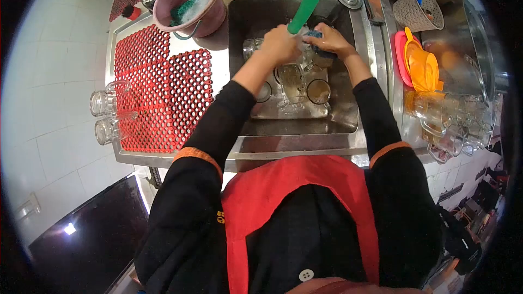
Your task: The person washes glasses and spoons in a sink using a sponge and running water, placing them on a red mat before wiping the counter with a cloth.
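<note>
My left hand [281, 45] is closed over the steel sink [302, 126], its fingers right at the lower end of a green hose [309, 2]. What it grips is hidden, so I cannot tell what it is. My right hand [333, 40] pinches a blue-green scouring pad [312, 34] just beside the hose end. Below both hands, several glass mugs lie in the sink, among them a mug [318, 91] with murky water and another glass mug [291, 79] to its left.
Red perforated mats [144, 84] cover the left counter, with two glass mugs [103, 103] on their outer edge. A pink bucket [210, 16] with suds stands behind them. Right of the sink are orange plastic pieces [422, 71], a woven basket [408, 11] and several stacked glass mugs [449, 117].
</note>
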The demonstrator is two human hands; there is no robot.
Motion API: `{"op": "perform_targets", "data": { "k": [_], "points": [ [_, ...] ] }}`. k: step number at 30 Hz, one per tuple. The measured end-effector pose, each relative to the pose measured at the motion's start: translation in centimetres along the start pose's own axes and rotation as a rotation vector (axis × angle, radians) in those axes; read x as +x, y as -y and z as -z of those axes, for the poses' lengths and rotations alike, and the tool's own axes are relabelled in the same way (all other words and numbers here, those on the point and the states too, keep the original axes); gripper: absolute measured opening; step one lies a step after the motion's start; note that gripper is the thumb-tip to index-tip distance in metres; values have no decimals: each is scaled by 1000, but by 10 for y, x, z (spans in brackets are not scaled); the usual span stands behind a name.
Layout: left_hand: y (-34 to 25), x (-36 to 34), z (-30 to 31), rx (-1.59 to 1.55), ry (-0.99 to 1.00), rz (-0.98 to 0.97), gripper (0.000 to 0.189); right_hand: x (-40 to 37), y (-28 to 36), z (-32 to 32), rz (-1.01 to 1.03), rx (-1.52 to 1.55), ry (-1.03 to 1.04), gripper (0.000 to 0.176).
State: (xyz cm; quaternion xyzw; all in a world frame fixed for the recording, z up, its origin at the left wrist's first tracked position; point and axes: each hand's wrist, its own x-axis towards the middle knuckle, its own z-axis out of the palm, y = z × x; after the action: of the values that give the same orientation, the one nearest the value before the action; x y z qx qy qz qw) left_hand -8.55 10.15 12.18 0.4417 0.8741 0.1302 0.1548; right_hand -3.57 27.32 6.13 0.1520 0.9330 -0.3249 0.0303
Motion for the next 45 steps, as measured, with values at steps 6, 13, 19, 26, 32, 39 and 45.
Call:
{"op": "perform_targets", "data": {
  "k": [6,13,19,26,32,39,45],
  "points": [
    [-26,7,-39,233,144,67,28,-31,-26,-30,-303,969,157,26],
    [35,-20,-39,-737,-38,288,19,-87,23,-50,133,506,-165,22],
    [29,-48,-34,-962,69,136,17,-100,45,-44,903,77,301,18],
    [-18,-61,-39,-188,-183,-94,11,-89,30,-92,732,339,35,12],
    [3,-54,-49,-368,-476,-10,11,-90,41,-70,-182,979,196,12],
    [-3,-35,-95,-1487,-641,414,21,-119,90,-15,508,-76,-637,27],
    [-42,-53,-48,-1950,-423,618,20,-78,47,-20,395,19,-1046,25]
  ]
}}
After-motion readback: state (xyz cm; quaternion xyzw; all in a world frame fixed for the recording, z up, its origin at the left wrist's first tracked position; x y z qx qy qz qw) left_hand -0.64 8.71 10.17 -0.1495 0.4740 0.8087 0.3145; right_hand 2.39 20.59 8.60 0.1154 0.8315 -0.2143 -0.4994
